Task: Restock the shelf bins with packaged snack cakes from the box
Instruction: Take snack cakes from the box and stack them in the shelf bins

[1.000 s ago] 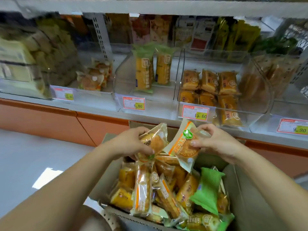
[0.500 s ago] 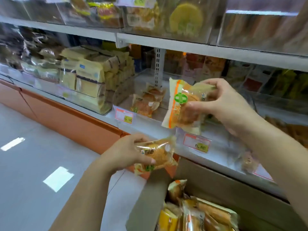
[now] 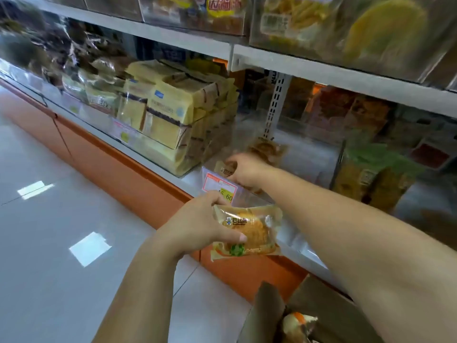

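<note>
My left hand (image 3: 197,226) grips a clear-wrapped golden snack cake (image 3: 249,231) in front of the shelf edge, below the price tag (image 3: 217,186). My right hand (image 3: 247,170) reaches over the front wall of a clear shelf bin (image 3: 249,196), fingers closed on a second snack cake packet (image 3: 226,169) low inside it. More of the same cakes (image 3: 268,149) lie further back in that bin. The cardboard box (image 3: 311,295) is at the bottom right, with one packet (image 3: 299,323) showing inside.
A bin of yellow wrapped packs (image 3: 168,115) stands to the left, and a bin of green-topped packs (image 3: 371,174) to the right. The upper shelf edge (image 3: 321,70) hangs overhead. An orange base panel (image 3: 118,167) runs under the shelf above the grey floor (image 3: 61,231).
My right hand has gone from above the box up and forward, then down into the bin with its packet. My left hand has lifted its cake toward the shelf. The view swung left.
</note>
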Motion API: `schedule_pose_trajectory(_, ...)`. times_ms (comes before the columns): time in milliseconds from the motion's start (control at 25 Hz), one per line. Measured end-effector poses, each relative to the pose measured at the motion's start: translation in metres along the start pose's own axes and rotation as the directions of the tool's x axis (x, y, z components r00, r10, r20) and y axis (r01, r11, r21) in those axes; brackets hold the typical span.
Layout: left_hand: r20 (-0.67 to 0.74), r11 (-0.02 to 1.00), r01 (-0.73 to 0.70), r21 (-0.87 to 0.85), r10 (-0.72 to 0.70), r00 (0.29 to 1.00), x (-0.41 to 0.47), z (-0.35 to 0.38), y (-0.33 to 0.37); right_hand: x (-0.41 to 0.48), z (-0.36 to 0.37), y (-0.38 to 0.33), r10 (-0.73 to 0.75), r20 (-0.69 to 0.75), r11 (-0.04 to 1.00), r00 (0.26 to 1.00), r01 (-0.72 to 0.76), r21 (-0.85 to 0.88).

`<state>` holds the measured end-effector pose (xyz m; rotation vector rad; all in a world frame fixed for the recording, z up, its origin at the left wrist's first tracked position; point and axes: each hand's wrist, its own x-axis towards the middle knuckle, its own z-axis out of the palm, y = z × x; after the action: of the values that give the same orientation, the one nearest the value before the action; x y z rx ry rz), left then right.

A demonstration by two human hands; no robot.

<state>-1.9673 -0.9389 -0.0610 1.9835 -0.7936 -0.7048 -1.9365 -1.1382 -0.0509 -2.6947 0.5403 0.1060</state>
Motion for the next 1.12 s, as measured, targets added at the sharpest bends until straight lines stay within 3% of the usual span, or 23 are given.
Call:
schedule_pose_trajectory(120,0.005,1.0,0.003,-0.005,-0.003,1.0,-0.001,0.0,0.003,-0.005,-0.01,-0.001,-0.017,0.011,0.999,1.0,0.017,0.033)
schedule_pose_trajectory(240,0.019,0.997,0.007,-0.07,-0.006,1.0,-0.004,-0.004,0.005,-0.04,-0.054,0.001,-0.033,-0.115,0.998,0.993,0.039,0.057)
schedule_pose_trajectory(280,0.016,0.995,0.001,-0.097,0.0,1.0,-0.003,-0.005,0.004,-0.058,-0.07,0.002,-0.063,-0.086,0.997,0.994,0.067,0.048)
schedule_pose_trajectory(400,0.006,0.977,-0.041,-0.207,0.043,0.999,-0.001,-0.009,0.008,-0.119,-0.094,0.001,-0.191,0.282,0.981,0.94,0.171,0.095)
schedule_pose_trajectory(480,-0.014,0.956,-0.092,-0.28,0.092,0.996,-0.001,-0.009,0.016,-0.144,-0.088,0.002,-0.193,0.381,0.98,0.904,0.194,0.035)
schedule_pose_trajectory(600,-0.172,0.906,-0.21,-0.369,0.155,0.973,0.003,0.0,0.033,-0.145,-0.086,0.01,-0.2,0.205,0.978,0.958,0.209,-0.023)
schedule_pose_trajectory(640,-0.267,0.91,-0.253,-0.329,0.168,0.949,0.007,0.005,0.035,-0.139,-0.093,0.014,-0.176,0.14,0.983,0.974,0.181,-0.029)
schedule_pose_trajectory(720,-0.408,0.965,-0.259,-0.05,0.217,0.887,0.015,0.015,0.036,-0.12,-0.11,0.029,-0.044,-0.037,0.999,0.998,0.044,0.0)
schedule_pose_trajectory(840,-0.298,0.918,-0.165,0.361,0.282,0.912,0.027,0.033,0.029,-0.079,-0.123,0.066,0.169,-0.27,0.981,0.948,-0.188,-0.045)
schedule_pose_trajectory(1000,-0.127,0.856,-0.127,0.501,0.217,0.968,0.036,0.047,0.022,-0.023,-0.114,0.106,0.328,-0.258,0.845,0.909,-0.404,-0.351)
schedule_pose_trajectory(1120,-0.121,0.829,-0.125,0.545,0.225,0.967,0.038,0.047,0.018,0.002,-0.106,0.111,0.406,-0.139,0.757,0.903,-0.418,-0.503)
